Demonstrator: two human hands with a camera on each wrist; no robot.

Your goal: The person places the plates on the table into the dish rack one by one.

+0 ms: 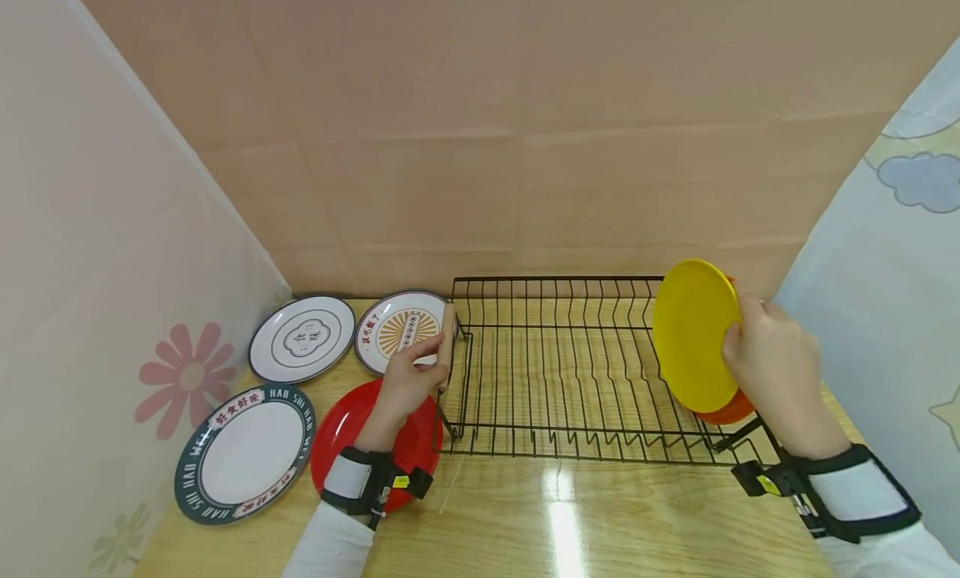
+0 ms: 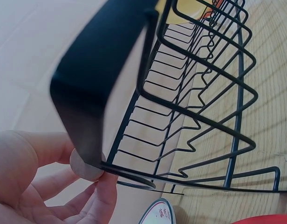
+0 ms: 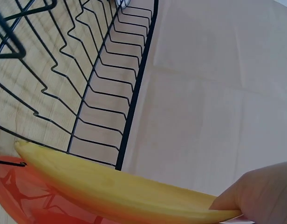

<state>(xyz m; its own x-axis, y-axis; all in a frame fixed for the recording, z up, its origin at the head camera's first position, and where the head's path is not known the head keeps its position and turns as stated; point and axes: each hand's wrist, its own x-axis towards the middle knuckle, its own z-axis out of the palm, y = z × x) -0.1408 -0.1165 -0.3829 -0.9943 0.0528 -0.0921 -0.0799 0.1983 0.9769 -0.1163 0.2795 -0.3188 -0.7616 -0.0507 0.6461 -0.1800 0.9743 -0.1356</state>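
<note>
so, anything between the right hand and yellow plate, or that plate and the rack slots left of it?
Nothing visible: the right hand grips the yellow plate, and no plate stands in the rack to its left; the orange plate is to its right.

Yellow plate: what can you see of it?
The yellow plate is round and plain, with a slim rim, smooth and perhaps plastic. It is held nearly upright at the right end of the black wire rack, face turned left. The right hand grips its edge. An orange dish is close on its right; contact is unclear.
</note>
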